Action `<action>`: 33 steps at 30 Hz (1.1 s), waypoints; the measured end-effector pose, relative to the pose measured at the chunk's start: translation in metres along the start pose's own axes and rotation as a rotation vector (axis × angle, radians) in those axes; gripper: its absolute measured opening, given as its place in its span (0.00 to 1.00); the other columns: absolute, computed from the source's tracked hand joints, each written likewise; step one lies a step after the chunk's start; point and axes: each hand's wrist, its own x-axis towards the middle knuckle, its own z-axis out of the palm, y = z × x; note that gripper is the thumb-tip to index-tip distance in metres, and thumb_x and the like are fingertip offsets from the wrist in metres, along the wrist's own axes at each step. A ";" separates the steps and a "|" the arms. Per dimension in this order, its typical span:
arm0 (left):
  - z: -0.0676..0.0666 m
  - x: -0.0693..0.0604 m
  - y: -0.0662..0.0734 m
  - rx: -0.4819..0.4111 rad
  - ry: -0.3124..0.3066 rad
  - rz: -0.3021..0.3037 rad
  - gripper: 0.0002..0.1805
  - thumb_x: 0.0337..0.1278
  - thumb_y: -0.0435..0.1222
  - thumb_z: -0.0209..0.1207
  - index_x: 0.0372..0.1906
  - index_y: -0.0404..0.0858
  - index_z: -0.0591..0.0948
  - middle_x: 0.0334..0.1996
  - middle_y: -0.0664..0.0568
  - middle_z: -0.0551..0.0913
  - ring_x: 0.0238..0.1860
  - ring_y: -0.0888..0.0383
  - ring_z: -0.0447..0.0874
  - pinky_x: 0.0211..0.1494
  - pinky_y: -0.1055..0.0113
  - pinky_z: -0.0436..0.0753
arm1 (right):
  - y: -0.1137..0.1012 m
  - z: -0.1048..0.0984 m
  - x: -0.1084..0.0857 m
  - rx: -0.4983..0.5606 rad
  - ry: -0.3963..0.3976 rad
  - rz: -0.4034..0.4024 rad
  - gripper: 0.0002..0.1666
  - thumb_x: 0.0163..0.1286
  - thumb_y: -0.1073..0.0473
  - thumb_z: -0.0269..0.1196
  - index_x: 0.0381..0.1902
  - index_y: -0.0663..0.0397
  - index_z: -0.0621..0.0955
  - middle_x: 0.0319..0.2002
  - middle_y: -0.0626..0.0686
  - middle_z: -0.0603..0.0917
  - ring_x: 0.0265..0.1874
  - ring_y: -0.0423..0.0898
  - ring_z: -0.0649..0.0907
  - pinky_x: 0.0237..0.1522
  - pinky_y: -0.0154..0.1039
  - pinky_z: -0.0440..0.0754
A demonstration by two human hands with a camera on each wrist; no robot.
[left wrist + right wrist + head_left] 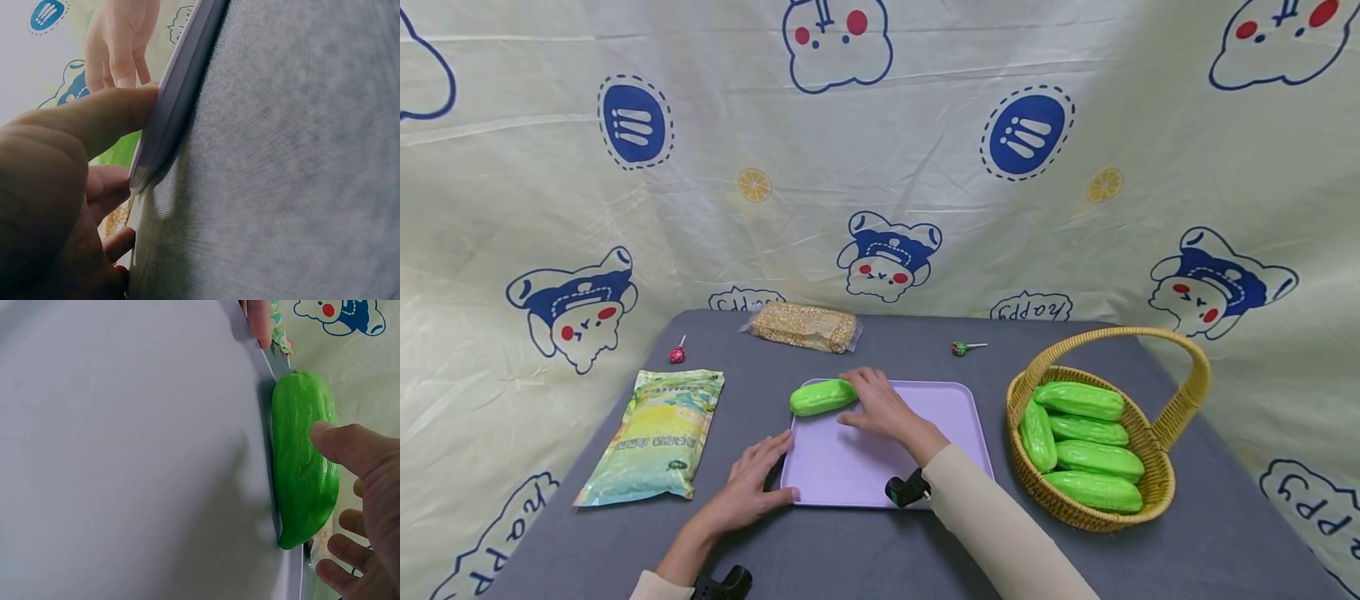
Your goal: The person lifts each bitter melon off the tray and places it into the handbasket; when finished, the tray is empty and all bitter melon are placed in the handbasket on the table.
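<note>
A glossy green cucumber-shaped vegetable (822, 397) lies along the far left edge of a lavender tray (880, 462). My right hand (880, 404) is at its right end, with the fingers spread. In the right wrist view, the thumb (340, 442) overlaps the vegetable (305, 462), while the other fingers stand apart beyond it; whether the thumb touches cannot be told. My left hand (752, 479) rests at the tray's left edge, thumb and fingertips against the rim (169, 119). A wicker basket (1180, 417) at the right holds several similar green vegetables (1097, 458).
To the left lies a yellow-green plastic bag (655, 437), with a red lollipop (677, 353) behind it. A clear pack of pale grains (805, 327) lies behind the tray. Another lollipop (961, 347) is at the back. A printed curtain (925, 167) hangs behind the grey table (850, 550).
</note>
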 end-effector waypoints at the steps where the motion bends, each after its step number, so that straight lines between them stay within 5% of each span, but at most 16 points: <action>1: 0.000 0.000 0.000 -0.002 0.000 -0.001 0.44 0.51 0.49 0.65 0.71 0.40 0.61 0.73 0.47 0.58 0.72 0.37 0.48 0.64 0.32 0.47 | 0.001 0.000 0.001 -0.002 -0.006 0.001 0.41 0.57 0.50 0.69 0.65 0.55 0.68 0.62 0.59 0.71 0.61 0.57 0.70 0.61 0.51 0.70; 33: -0.001 -0.001 0.000 -0.007 -0.003 0.001 0.44 0.51 0.49 0.64 0.71 0.40 0.60 0.73 0.46 0.58 0.72 0.37 0.48 0.64 0.31 0.46 | 0.002 0.002 0.022 0.020 -0.158 0.014 0.42 0.59 0.50 0.67 0.68 0.52 0.65 0.66 0.59 0.69 0.64 0.56 0.69 0.65 0.51 0.66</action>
